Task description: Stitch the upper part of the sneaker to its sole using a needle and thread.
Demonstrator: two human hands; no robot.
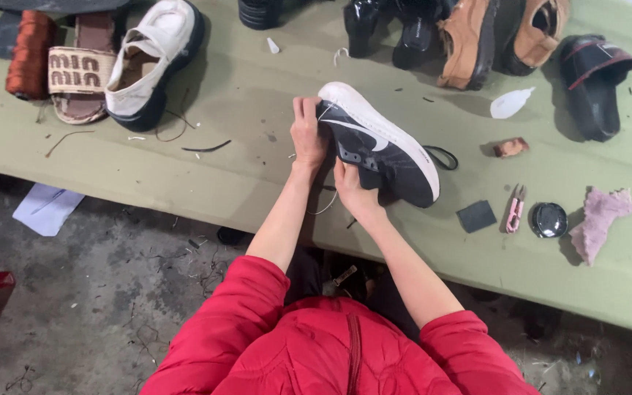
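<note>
A puffy red quilted jacket (330,344) fills the near edge, its sleeves pushed up. On the green cloth-covered bench (184,175), the left hand (307,135) pinches the heel end of a black low sneaker with a white sole and white side stripe (382,143), fingers closed on it. The right hand (352,189) grips the shoe's underside, fingers wrapped around. A pale thread (323,207) trails below, so stitching looks under way, unfinished. The sneaker lies tilted on its side near the bench's front edge.

A black sneaker (378,146) with a white sole lies tilted on its side. Left fingers (306,117) pinch its heel end; the right fingers sit beneath its side.
</note>
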